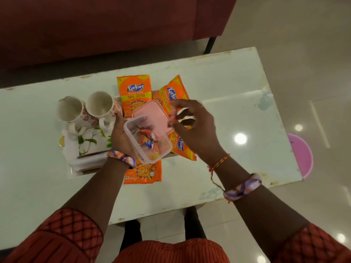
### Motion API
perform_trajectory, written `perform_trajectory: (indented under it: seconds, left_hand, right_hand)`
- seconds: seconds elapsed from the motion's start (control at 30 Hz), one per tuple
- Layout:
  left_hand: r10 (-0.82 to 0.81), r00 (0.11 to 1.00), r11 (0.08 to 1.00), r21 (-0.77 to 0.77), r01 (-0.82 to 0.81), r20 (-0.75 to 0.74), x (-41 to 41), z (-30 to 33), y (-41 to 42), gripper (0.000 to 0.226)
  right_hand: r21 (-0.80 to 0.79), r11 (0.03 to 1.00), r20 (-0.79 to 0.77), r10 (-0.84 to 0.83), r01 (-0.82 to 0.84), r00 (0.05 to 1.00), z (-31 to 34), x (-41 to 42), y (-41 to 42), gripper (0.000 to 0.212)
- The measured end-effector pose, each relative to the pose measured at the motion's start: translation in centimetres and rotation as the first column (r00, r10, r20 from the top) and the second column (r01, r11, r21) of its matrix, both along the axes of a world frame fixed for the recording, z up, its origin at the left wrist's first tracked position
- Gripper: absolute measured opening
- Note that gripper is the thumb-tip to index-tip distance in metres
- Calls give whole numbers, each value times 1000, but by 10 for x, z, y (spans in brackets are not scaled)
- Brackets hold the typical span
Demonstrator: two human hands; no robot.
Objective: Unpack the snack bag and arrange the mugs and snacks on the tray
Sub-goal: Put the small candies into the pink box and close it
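At frame centre the left hand point(121, 135) grips a clear box point(150, 141) with wrappers inside; the right hand point(193, 124) pinches small sweets beside the pink lid point(152, 112). Packets point(134, 93) overlap the tray point(89, 137), mugs point(85, 111) at left. Filling seems underway; next, probably release into the box. White table point(237, 88), red sofa point(95, 25) above.
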State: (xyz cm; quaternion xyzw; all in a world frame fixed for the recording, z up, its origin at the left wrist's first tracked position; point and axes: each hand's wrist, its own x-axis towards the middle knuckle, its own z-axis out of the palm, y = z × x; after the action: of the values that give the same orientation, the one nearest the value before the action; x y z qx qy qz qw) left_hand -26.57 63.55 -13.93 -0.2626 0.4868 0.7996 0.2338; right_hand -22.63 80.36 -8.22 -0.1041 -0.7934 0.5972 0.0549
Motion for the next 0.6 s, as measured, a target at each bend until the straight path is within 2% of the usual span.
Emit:
perform_trajectory:
  seconds: [0.07,0.13,0.2,0.3,0.37,0.43,0.47,0.53,0.6]
  left_hand:
    - [-5,1000,999,36,6,-23,1,6,0,75]
    - [2,999,994,109,2,-34,3,9,-5,74]
    - [-4,998,994,110,12,-69,5,9,-13,66]
    - [-26,994,984,171,44,-109,9,15,-25,59]
    - [-27,995,983,179,45,-99,12,13,-33,58]
    - [-34,996,991,124,43,-79,17,14,-40,57]
    - [-47,997,994,92,54,-69,20,11,-44,56]
    - [-65,998,997,36,66,-29,26,5,-51,67]
    - [-23,999,997,71,21,24,30,1,-59,76]
  right_hand:
    - [26,975,-14,223,-222,975,10,2,-17,37]
    - [61,948,-15,314,-313,949,12,2,-24,38]
    - [101,970,-14,224,-221,974,12,-1,-25,36]
    - [94,994,117,-74,63,990,4,-8,-26,32]
    - [-133,981,297,-97,142,950,-2,-11,-30,36]
    - [-453,879,450,79,151,889,-9,-11,-37,36]
    - [-554,817,506,176,161,845,-12,-10,-42,35]
    - [-654,732,562,304,189,769,-17,-5,-52,31]
    - [-685,704,565,350,187,747,-22,-1,-60,25]
